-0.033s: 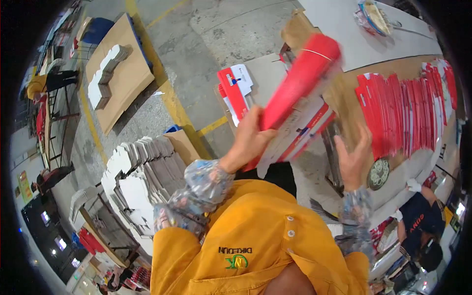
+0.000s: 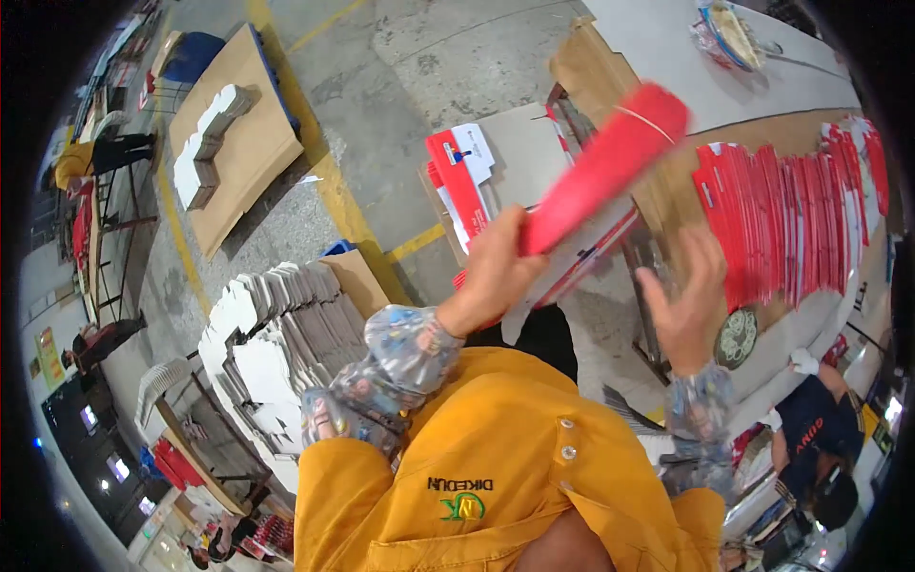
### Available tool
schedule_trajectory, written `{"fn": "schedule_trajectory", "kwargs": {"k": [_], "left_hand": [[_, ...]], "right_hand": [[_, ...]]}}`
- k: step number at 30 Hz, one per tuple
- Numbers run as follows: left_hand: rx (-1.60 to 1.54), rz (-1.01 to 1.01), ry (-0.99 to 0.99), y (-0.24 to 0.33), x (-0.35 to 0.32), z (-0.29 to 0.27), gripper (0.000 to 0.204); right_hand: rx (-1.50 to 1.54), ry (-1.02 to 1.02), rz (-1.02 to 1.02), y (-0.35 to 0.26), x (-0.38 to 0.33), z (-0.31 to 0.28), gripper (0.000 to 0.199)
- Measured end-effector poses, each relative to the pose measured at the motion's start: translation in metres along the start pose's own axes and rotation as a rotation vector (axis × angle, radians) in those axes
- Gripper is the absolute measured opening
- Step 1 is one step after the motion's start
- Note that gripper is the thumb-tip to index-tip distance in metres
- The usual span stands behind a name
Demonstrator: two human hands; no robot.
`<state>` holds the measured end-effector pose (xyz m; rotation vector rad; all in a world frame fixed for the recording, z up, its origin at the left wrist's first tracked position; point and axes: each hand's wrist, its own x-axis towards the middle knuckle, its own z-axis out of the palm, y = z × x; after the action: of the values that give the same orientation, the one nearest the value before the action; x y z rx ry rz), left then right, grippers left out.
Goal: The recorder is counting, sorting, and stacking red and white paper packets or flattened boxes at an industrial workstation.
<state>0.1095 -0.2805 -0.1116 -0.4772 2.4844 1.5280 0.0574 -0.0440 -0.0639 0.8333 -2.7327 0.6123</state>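
Observation:
My left hand is closed around the near end of a long red bundle of folded cartons, which slants up to the right. A thin pale rubber band crosses the bundle near its far end; motion blurs its edges. Beneath the bundle, partly hidden, a flat red and white carton shows. To the right, my right hand is raised with fingers apart and nothing in it. Close to that hand sits a round dish of pale rubber bands. More red and white cartons lie on the work surface ahead.
A long row of red cartons stands packed on the right table. Stacked white cardboard pieces are at my left. Brown cardboard hangs over a table edge ahead. A co-worker is at the lower right.
The red bundle and my left hand have shifted a little to the right. My right hand has moved slightly, its fingers spread wider.

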Motion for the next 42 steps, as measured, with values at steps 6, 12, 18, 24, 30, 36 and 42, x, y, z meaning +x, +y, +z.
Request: {"fn": "schedule_trajectory", "kwargs": {"k": [6, 12, 18, 24, 30, 36, 42], "left_hand": [[0.267, 0.611, -0.105, 0.025, -0.014, 0.022, 0.041], [0.474, 0.71, 0.026, 0.021, -0.022, -0.009, 0.052], [0.674, 0.666, -0.033, 0.006, -0.025, -0.03, 0.046], [0.529, 0.727, -0.156, 0.001, -0.009, -0.027, 0.031], [0.59, 0.697, -0.067, 0.01, 0.009, -0.049, 0.029], [0.683, 0.76, 0.199, 0.022, 0.042, -0.07, 0.027], [1.076, 0.963, 0.37, 0.027, 0.088, -0.045, 0.007]], "right_hand": [[-0.211, -0.417, -0.442, -0.03, 0.034, 0.011, 0.057], [-0.075, -0.558, -0.331, -0.03, 0.024, 0.008, 0.018], [-0.038, -0.489, -0.339, -0.034, 0.028, 0.007, 0.021], [-0.026, -0.489, -0.4, -0.011, 0.028, 0.024, 0.027], [-0.12, -0.301, -0.45, -0.028, 0.056, 0.019, 0.045], [0.95, 0.118, 0.829, -0.054, 0.04, 0.021, 0.051], [1.606, -0.051, 1.076, -0.028, 0.111, 0.106, 0.056]]}}
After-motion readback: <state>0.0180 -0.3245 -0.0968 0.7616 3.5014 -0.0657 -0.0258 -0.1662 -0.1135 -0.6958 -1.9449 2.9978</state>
